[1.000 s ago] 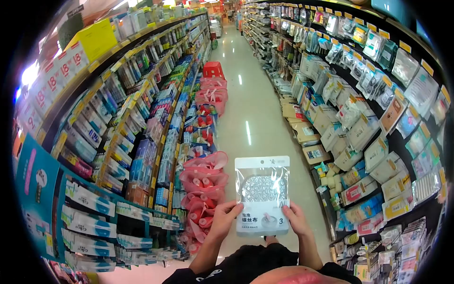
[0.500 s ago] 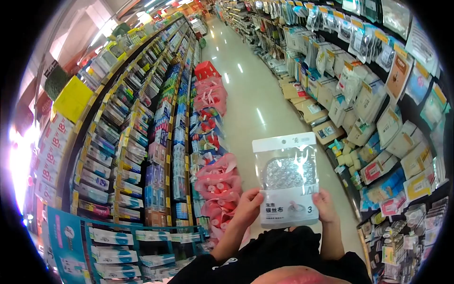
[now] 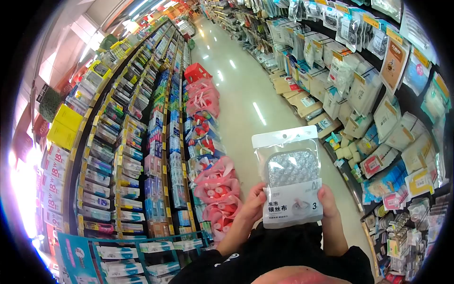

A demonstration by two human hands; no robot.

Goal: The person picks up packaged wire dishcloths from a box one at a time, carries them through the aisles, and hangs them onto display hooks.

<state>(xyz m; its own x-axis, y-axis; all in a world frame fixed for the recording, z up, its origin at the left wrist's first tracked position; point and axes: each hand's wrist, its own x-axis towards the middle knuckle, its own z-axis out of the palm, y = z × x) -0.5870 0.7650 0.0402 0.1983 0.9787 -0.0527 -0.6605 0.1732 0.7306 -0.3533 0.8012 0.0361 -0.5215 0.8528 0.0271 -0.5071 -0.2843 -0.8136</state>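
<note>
A clear and white package (image 3: 291, 203) with a silver-grey mesh cloth inside is held upright in front of my body, its printed side towards me and a "3" at its lower right. My left hand (image 3: 254, 202) pinches its left edge, fingers partly behind it. On the right edge, my right hand (image 3: 327, 201) grips the package with its fingers closed. The pack's top strip, with a hanging hole, stands above both hands.
Shelves of boxed goods (image 3: 156, 165) run along the left. Pink bags (image 3: 220, 191) with red bottles and a red basket (image 3: 197, 72) line their foot. Hanging packs (image 3: 362, 92) fill the right rack. A teal display (image 3: 78, 255) stands at lower left, beside the aisle floor (image 3: 236, 102).
The view has turned and tilted, so the shelves appear shifted and slanted. The package and both hands appear farther right in the view, and the package now leans slightly. Both hands keep their hold.
</note>
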